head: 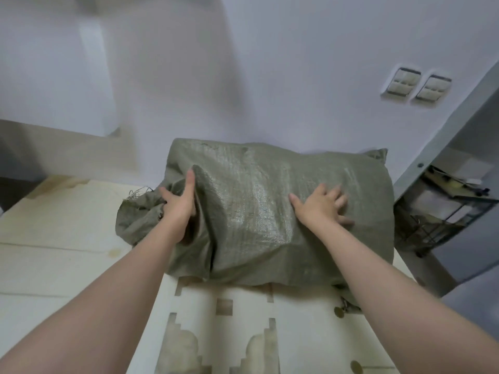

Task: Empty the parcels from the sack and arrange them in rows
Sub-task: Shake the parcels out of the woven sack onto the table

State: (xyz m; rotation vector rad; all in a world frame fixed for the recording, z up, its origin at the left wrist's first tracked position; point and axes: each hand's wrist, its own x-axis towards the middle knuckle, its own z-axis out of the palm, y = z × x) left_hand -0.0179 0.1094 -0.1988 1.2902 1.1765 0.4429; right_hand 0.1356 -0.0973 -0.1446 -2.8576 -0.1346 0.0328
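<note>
Step in hand looks like the very start: sack [270, 211] is still full and closed over its load, no parcels showing, none laid out. It's lying on its side across the far edge of the tabletop [54, 265], pushed up against the wall [270, 63], bulging, with its right end reaching the far right corner by the shelf unit [445, 211]. Frayed mouth is bunching at the left end, pointing toward the left edge. Left hand [176, 205] is clenching a fold of the weave just beside that mouth, thumb running up along the crease, fingers tucked out of sight under the fabric. Right hand [321, 205] is lying flat and spread on top of the sack toward its right half, fingers released, pressing or steadying rather than gripping. Both hands are touching the sack; forearms are reaching in from the near edge. Near half of the tabletop in front of the sack is the obvious place for rows. Next move, as I read it: work the left hand into the mouth and open it, then get the right hand a real grip on the closed end so it can be lifted and the parcels slid out leftward. Woven plastic is likely slippery, so a flat palm probably won't lift it. Can't tell parcel count or size from here.
</note>
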